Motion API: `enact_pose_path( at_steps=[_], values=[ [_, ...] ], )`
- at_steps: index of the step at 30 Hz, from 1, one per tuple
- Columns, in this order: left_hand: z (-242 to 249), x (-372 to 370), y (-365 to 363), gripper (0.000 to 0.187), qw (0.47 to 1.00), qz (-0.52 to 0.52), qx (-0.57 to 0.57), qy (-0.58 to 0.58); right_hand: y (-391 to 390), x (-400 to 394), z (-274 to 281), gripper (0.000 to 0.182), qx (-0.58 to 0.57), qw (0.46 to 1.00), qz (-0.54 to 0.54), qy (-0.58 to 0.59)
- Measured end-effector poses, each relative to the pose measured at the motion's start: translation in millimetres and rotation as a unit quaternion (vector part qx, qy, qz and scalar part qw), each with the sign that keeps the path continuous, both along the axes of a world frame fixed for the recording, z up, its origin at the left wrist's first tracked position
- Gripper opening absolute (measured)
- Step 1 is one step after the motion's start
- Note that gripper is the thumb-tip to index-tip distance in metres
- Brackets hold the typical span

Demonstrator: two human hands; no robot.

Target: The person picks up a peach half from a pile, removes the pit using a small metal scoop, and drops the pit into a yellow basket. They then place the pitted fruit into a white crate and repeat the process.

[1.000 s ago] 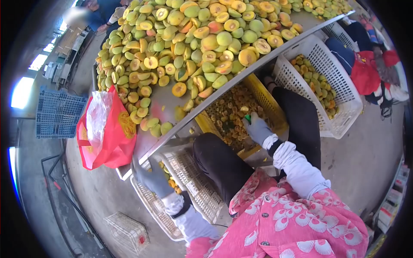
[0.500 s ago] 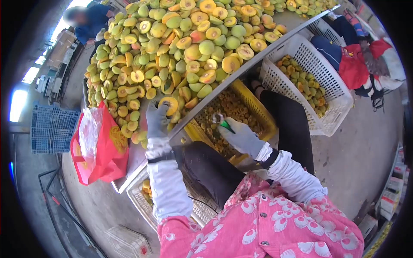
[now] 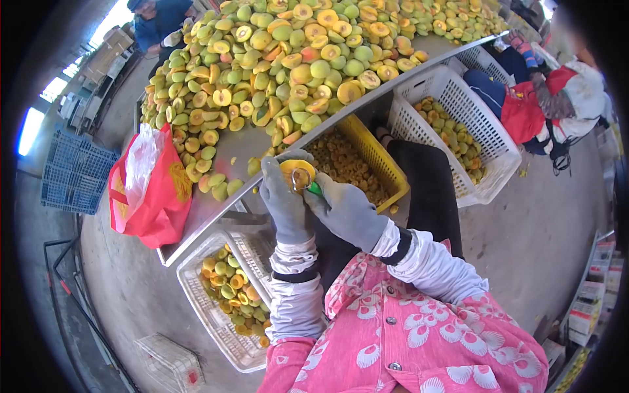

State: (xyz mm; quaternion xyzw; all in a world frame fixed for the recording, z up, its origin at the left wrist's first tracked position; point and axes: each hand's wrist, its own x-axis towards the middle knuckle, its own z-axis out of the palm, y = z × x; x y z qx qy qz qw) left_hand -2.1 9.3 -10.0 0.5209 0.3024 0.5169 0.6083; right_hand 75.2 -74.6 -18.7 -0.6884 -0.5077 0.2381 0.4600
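Note:
My gloved left hand is closed around a yellow-fleshed peach half, its cut face turned up. In my gloved right hand is a pitting tool with a green handle and a metal loop. The loop lies against the middle of the peach half, at the stone. Both hands are together near the metal table edge. Above them on the table spreads a large heap of halved peaches. Below the edge, a yellow basket holds brown stones and scraps.
A white crate of peach halves stands at lower left, another white crate at right. A red bag rests at the table's left corner. Blue crates are stacked farther left. Another person is at upper left.
My left hand has come from the heap down to my right hand, carrying a peach half. The tool's loop now meets the fruit. The view has shifted, showing more of the lower-left crate.

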Motion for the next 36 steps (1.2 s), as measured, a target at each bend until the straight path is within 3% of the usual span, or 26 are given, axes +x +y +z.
enact_pose_path(
  at_steps=[5,7,8,10,14,16,20,21,22,25,26,27,29,30,31,32,35,36],
  values=[
    [-4,-4,-8,0.055,1.000,-0.009,-0.011,-0.025,-8,-9,3,0.031,-0.029,0.999,0.010,0.044],
    [-3,-4,-13,0.054,0.999,-0.007,0.003,-0.031,-14,-7,13,0.027,-0.096,0.983,0.051,0.149],
    [-5,-6,-14,0.053,1.000,-0.014,-0.008,-0.018,-16,-5,17,0.027,-0.096,0.983,0.051,0.147],
    [-9,-8,-16,0.051,1.000,-0.022,-0.021,-0.003,-17,-3,23,0.028,-0.236,0.909,0.080,0.335],
    [-11,-9,-21,0.047,0.997,-0.007,0.012,0.070,-19,0,17,0.037,-0.244,0.893,0.080,0.369],
    [-11,-9,-22,0.046,0.993,-0.001,0.037,0.111,-20,6,14,0.035,-0.266,0.833,0.124,0.469],
    [4,-3,-25,0.044,0.995,-0.037,0.035,0.081,-19,6,7,0.036,-0.236,0.846,0.115,0.463],
    [10,0,-27,0.045,0.997,-0.050,0.001,0.051,-16,3,-8,0.036,-0.107,0.939,0.068,0.319],
    [18,2,-27,0.045,0.997,-0.052,0.000,0.051,-15,1,-21,0.035,0.024,0.987,0.020,0.157],
    [24,0,-11,0.052,0.995,-0.096,-0.017,0.030,-10,22,-10,0.034,0.034,0.994,0.055,0.092],
    [12,-9,7,0.053,0.982,-0.178,-0.037,0.054,-6,28,-16,0.032,0.019,0.998,0.051,0.027],
    [5,-12,20,0.053,0.961,-0.258,-0.055,0.078,-4,32,-14,0.032,0.021,0.998,0.054,0.026],
    [-7,-12,26,0.057,0.964,-0.237,-0.052,0.106,-4,35,-7,0.033,0.039,0.995,0.066,0.063],
    [-10,-12,23,0.057,0.974,-0.169,0.025,0.150,-5,32,2,0.033,0.039,0.995,0.068,0.064],
    [-11,-10,21,0.057,0.971,-0.098,0.101,0.191,-8,28,14,0.034,-0.053,0.982,0.038,0.179],
    [-13,-7,19,0.057,0.972,-0.097,0.102,0.189,-10,25,20,0.035,-0.143,0.947,0.006,0.289],
    [-13,1,7,0.053,0.988,-0.102,0.061,0.098,-13,12,8,0.025,-0.077,0.968,0.023,0.238],
    [-10,2,2,0.052,0.989,-0.136,-0.056,-0.024,-14,8,10,0.025,-0.040,0.969,0.011,0.242]
  ],
)
